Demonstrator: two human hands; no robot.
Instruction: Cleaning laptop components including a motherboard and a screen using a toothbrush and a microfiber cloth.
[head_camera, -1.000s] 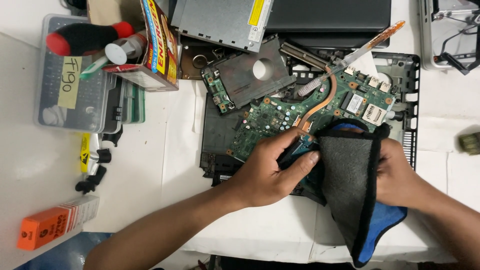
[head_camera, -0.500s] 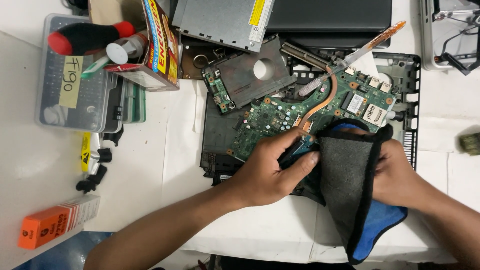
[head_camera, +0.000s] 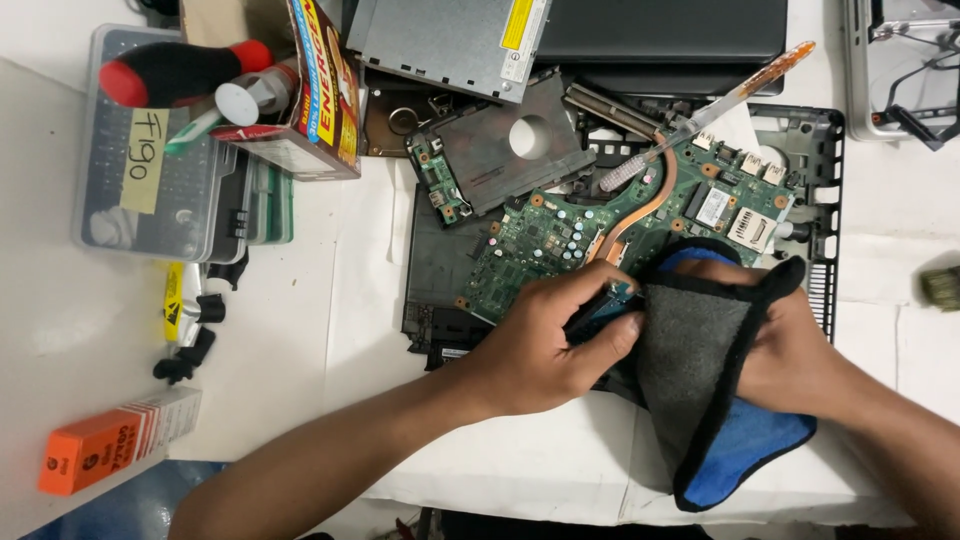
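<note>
Nearest to the person, the left hand (head_camera: 545, 345) is curled and its fingertips press on the edge of a grey and blue cloth (head_camera: 705, 390). The right hand (head_camera: 790, 345) is closed on this cloth from behind, partly hidden under it. The cloth lies over the near corner of a green circuit board (head_camera: 560, 235), which sits in a black laptop shell (head_camera: 440, 270). Further away, a screwdriver with orange handle (head_camera: 715, 110) rests across the board.

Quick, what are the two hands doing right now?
Left hand: closed, pinching a dark part on the green circuit board.
Right hand: holding the grey-blue cloth.
</note>
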